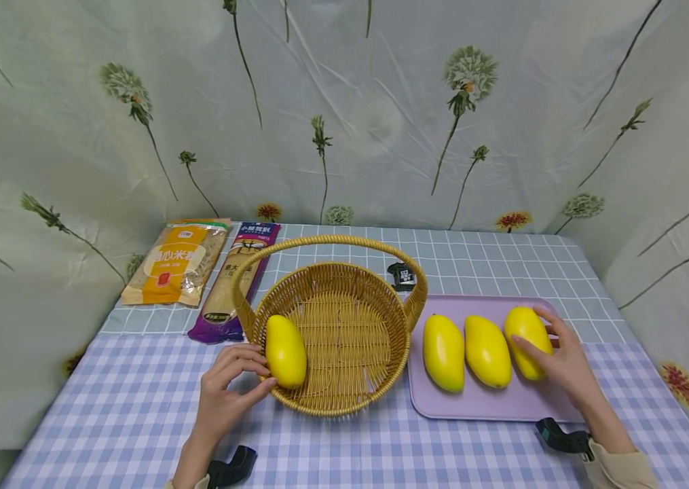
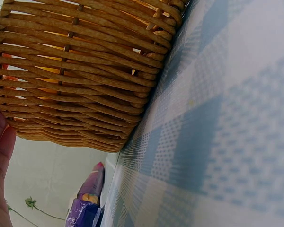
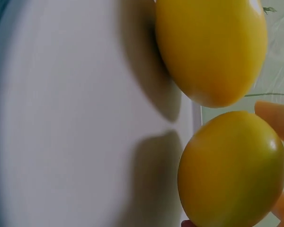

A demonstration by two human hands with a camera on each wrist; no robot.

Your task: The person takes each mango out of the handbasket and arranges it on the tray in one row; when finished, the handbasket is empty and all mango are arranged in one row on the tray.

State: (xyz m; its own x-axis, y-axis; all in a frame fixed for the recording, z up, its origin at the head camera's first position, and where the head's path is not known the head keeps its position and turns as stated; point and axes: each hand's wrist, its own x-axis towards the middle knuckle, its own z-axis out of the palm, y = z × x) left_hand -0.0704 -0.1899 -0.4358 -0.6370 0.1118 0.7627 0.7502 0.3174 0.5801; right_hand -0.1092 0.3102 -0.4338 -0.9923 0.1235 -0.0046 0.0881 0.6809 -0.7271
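Observation:
My left hand (image 1: 225, 394) is at the near-left rim of a round wicker basket (image 1: 344, 411) with a tall handle. Its fingertips reach over the rim, against the yellow mango (image 1: 286, 352) lying inside. In the left wrist view, the thumb lies at the edge of the woven wall (image 2: 85, 85), and bits of yellow show through the gaps. On the right, my right hand (image 1: 564, 360) holds a mango (image 1: 527, 339) between thumb and fingers at the right of a lilac tray (image 1: 472, 407). Two more mangoes, a middle one (image 1: 487, 351) and a left one (image 1: 444, 353), lie beside it.
Behind the basket's left side lie an orange-labelled food packet (image 1: 176, 265) and a purple pasta bag (image 1: 237, 278). A small black packet (image 1: 403, 275) sits behind the handle's right end. A flowered curtain (image 1: 368, 136) closes off the back and sides of the checked tablecloth (image 1: 136, 407).

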